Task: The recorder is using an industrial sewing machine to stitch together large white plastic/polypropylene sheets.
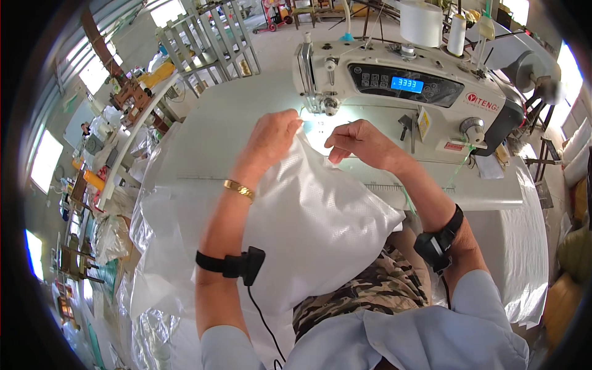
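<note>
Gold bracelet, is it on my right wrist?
No, the gold bracelet circles the wrist of your left hand.

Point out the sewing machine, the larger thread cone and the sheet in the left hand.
Sewing machine (406,84): head view, its lit blue display.
Larger white thread cone (422,23): head view, middle of its side.
White woven sheet (308,213): head view, its draped middle.

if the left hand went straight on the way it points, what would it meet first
Probably the needle end of the sewing machine, just beyond the left hand, though depth is unclear.
</note>
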